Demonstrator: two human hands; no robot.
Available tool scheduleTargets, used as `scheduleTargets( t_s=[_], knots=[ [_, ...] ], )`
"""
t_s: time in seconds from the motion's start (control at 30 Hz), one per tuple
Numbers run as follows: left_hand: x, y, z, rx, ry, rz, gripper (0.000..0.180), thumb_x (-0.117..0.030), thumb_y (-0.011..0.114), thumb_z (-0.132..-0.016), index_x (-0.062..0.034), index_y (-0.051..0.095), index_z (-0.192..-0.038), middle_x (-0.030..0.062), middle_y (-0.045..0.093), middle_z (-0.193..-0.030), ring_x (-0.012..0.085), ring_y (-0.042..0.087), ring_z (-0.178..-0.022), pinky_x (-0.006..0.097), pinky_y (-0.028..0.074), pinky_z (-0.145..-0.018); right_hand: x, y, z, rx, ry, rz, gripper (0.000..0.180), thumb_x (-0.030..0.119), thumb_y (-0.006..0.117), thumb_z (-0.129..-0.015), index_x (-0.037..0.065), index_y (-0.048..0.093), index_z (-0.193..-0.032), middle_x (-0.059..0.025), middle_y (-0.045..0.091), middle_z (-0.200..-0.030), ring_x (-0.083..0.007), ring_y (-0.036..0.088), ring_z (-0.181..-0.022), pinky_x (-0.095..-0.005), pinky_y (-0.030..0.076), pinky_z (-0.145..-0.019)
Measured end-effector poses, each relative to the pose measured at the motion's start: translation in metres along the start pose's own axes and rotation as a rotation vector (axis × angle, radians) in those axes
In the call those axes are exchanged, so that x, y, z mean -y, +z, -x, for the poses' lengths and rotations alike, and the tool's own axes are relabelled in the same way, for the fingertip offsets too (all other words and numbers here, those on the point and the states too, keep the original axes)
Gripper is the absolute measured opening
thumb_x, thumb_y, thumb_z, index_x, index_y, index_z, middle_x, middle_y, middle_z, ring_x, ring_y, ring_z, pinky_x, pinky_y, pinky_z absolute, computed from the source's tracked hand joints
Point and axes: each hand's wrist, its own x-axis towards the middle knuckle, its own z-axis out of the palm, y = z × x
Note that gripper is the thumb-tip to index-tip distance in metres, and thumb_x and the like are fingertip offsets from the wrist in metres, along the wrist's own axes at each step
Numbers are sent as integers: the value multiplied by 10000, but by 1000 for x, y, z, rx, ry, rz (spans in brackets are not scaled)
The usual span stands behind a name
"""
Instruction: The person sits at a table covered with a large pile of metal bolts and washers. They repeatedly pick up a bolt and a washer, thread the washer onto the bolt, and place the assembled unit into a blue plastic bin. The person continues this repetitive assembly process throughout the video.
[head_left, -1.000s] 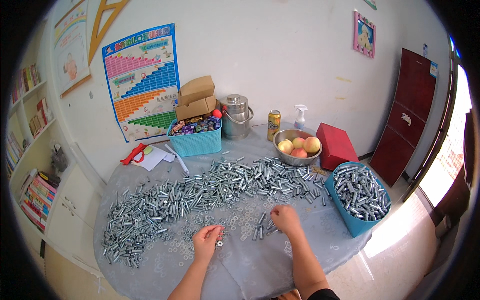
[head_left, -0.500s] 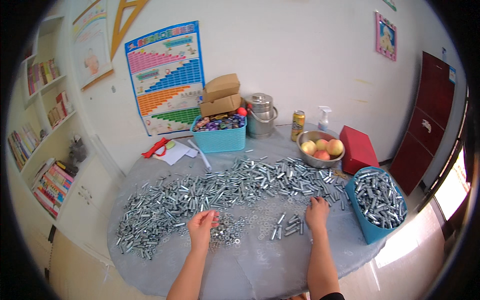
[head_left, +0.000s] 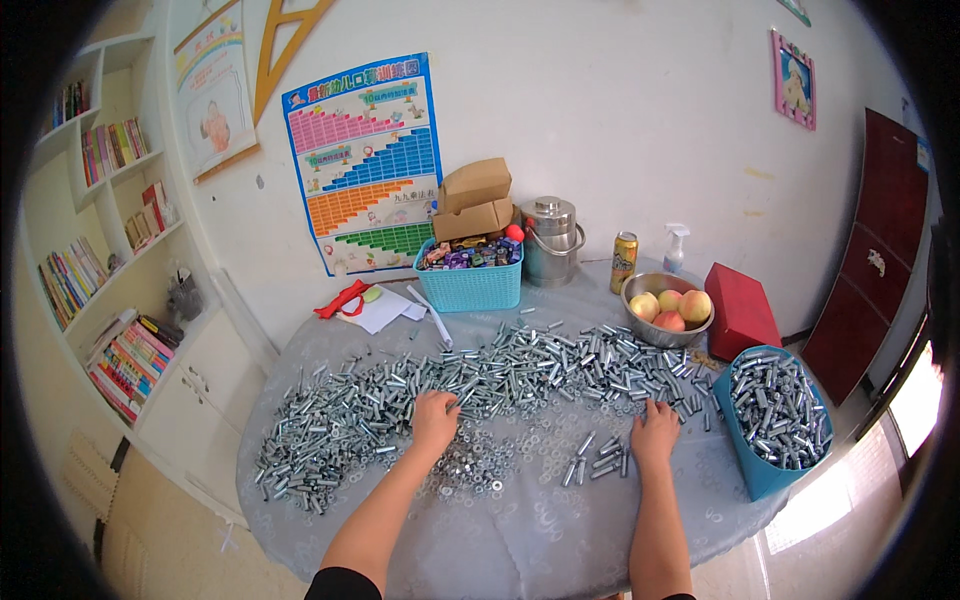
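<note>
A long heap of silvery metal bolts and sleeves (head_left: 500, 372) spreads across the grey-covered table. My left hand (head_left: 434, 424) reaches into its near edge, fingers curled down among the pieces. What they hold, if anything, is hidden. Just below it lies a scatter of nuts and washers (head_left: 470, 465). My right hand (head_left: 655, 436) is at the heap's near right edge with fingers bent toward the tabletop. I cannot make out anything in its grip. Left of that wrist, a small group of bolts (head_left: 606, 457) lies apart from the heap.
A blue bin (head_left: 752, 440) full of bolts stands at the right table edge. Behind the heap are a turquoise basket (head_left: 470, 290) of wrapped sweets, a steel canister (head_left: 550, 245), a can (head_left: 623, 262), a steel bowl (head_left: 660, 328) of peaches and a red box (head_left: 742, 310).
My left hand has moved forward from above the nuts into the heap, and its fingers have turned down. My right hand stays near the same spot. The whole view has shifted slightly.
</note>
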Motion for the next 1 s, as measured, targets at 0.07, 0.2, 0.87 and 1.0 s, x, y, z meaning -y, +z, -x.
scheduleTargets(
  t_s=[0.07,0.2,0.87,1.0],
  knots=[
    [0,7,-7,-21,49,-56,176,-56,685,-658,-29,618,-819,109,572,-845,305,503,-864,387,415,-760,-2,-2,-1,-16,9,-20,307,140,632,-701,76,606,-1001,-129,542,-1062,-310,483,-999,-419,385,-835],
    [2,16,-19,-67,46,-102,173,-62,701,-634,-28,610,-778,117,565,-824,307,503,-857,388,414,-757,0,-7,-2,-22,41,-77,191,136,642,-686,71,628,-865,-110,575,-960,-293,507,-938,-419,384,-801],
    [-66,-26,41,107,-459,1138,247,-22,621,-778,7,535,-1008,92,606,-845,150,595,-705,255,500,-649,71,-30,16,642,169,-1311,332,57,595,-816,34,535,-1141,-14,560,-882,-107,549,-820,-231,446,-710],
    [-79,-22,65,140,-552,1323,314,-1,604,-787,3,515,-1088,122,609,-872,182,612,-742,285,523,-685,85,-38,25,803,173,-1442,399,72,551,-848,67,437,-1231,-57,569,-961,-160,570,-889,-268,465,-759]
  ],
)
